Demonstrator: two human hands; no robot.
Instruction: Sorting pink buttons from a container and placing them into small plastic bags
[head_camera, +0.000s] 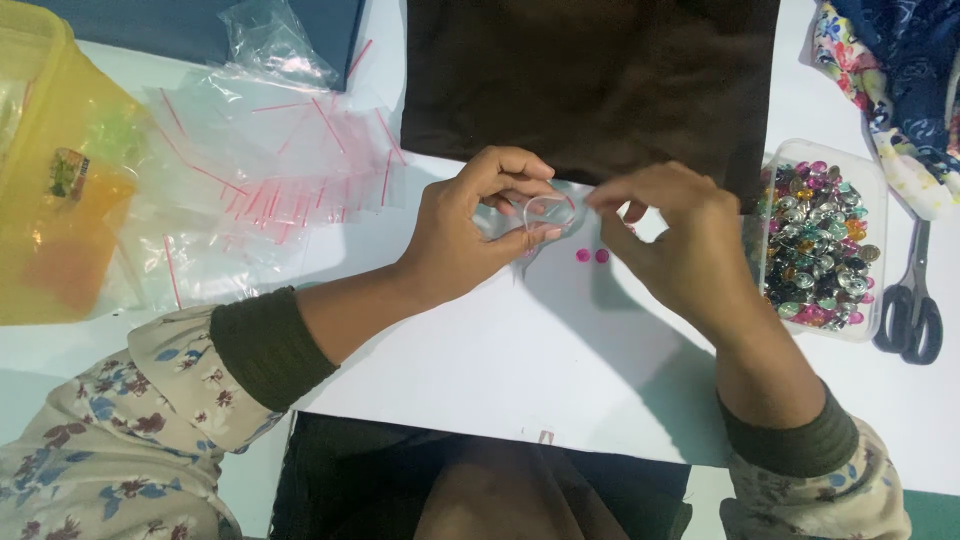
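White surface (480, 350) is carrying a dark brown cloth (590, 80), a heap of clear zip bags (270, 170) with red strips, a yellow plastic box (50, 170), black-handled scissors (912, 300) and a clear tub of shiny coloured buttons (820, 240). Left hand (470, 235) is pinching open a small clear bag (545, 212) at the centre, fingers curled narrow. Right hand (675, 240) is touching its mouth with closed fingertips. Two pink beads (592, 255) are lying just below.

My left hand (475, 225) curls with thumb and fingertips pinched together, my right hand (675, 240) bends opposite it with fingertips nearly meeting the left's, both forearms angling inward from floral sleeves.
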